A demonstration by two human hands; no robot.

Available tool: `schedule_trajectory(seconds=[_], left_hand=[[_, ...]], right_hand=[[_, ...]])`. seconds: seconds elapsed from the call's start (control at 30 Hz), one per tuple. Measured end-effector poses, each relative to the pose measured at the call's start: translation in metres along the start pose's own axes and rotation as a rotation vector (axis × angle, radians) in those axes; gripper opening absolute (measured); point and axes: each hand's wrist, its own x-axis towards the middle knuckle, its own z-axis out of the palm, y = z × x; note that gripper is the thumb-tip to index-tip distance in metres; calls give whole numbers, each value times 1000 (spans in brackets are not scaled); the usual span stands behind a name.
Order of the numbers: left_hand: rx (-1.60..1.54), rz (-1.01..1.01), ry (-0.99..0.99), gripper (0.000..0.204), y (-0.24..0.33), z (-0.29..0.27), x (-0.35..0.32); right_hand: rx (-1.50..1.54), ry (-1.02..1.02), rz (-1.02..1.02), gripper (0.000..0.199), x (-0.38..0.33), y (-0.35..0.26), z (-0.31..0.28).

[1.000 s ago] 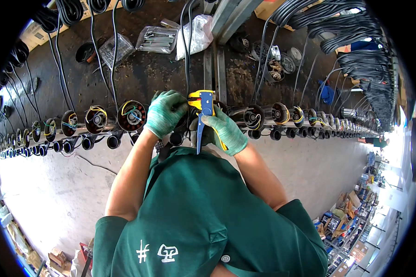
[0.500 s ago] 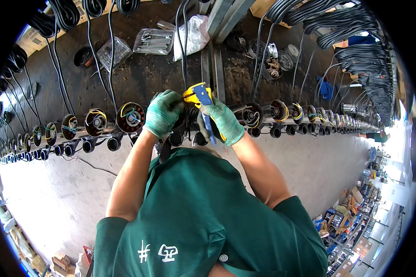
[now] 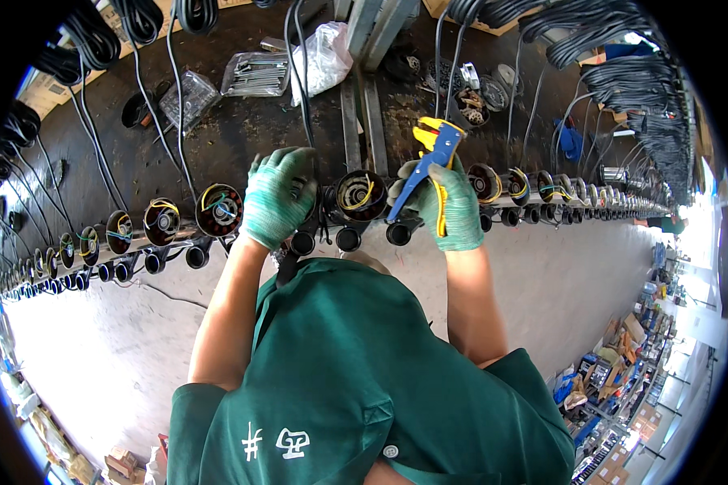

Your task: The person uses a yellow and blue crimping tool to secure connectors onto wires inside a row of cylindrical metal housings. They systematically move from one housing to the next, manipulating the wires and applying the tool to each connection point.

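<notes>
My right hand (image 3: 459, 212), in a green knit glove, is closed round a blue-and-yellow wire stripper (image 3: 435, 158), whose yellow jaws point up and stand clear of any wire. My left hand (image 3: 273, 198), gloved alike, curls its fingers beside a black cable (image 3: 308, 121). What those fingers pinch, if anything, is hidden. Between the hands an open round motor housing (image 3: 359, 196) shows a yellow wire inside. Just left of my left hand, another housing (image 3: 218, 210) holds yellow and light-blue wires.
Similar housings run in a long row both ways along the dark bench (image 3: 243, 129). On it lie a bag of metal rods (image 3: 255, 75), a white plastic bag (image 3: 323, 63) and tins of small parts (image 3: 471, 105). Coiled black cables (image 3: 635, 85) hang above. A metal post (image 3: 372, 121) stands behind.
My right hand has moved right with the wire stripper, away from my left hand, uncovering the housing between them. The left hand has stayed near its place. The view has shifted slightly.
</notes>
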Motion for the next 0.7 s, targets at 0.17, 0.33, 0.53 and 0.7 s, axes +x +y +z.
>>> schedule_trajectory(seconds=[0.17,0.33,0.53,0.7], left_hand=[[230,197,-232,21,35,14,7],[431,182,-386,27,51,38,14],[226,-46,-292,24,49,45,16],[-43,-214,-193,23,13,49,5]], right_hand=[[13,45,-47,54,-16,-3,-29],[7,84,-14,55,-28,6,-32],[14,37,16,61,-35,14,-27],[-87,-41,99,65,-33,18,-20]])
